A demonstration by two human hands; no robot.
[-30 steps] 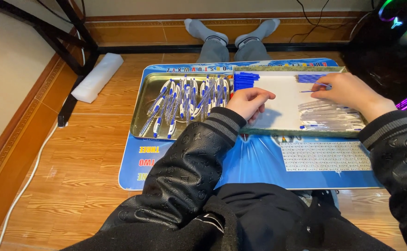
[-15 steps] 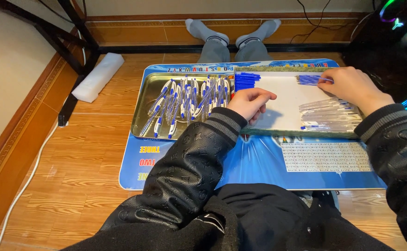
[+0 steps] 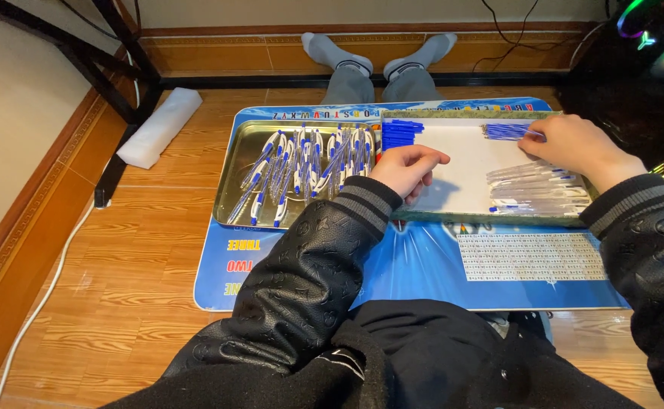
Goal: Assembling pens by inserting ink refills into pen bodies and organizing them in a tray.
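My left hand [image 3: 407,170] rests on the white tray [image 3: 460,163] with its fingers curled in; nothing shows inside it. Just beyond it lies a pile of short blue parts [image 3: 401,134]. My right hand [image 3: 583,148] reaches to the tray's far right corner, fingertips pinched on the end of a bundle of thin blue refills [image 3: 507,131]. Several clear pen barrels [image 3: 535,189] lie in a row below that hand. To the left, a metal tray [image 3: 235,163] holds several blue and white pens [image 3: 305,167].
Both trays sit on a blue printed mat [image 3: 423,265] on a wooden floor. A white foam block [image 3: 159,125] lies at the left by black frame legs [image 3: 116,45]. My socked feet [image 3: 377,57] stretch out beyond the trays. A lit dark case [image 3: 650,53] stands at the right.
My right hand has moved away from the clear barrels, up to the blue refills at the far corner. My left hand has stayed where it was.
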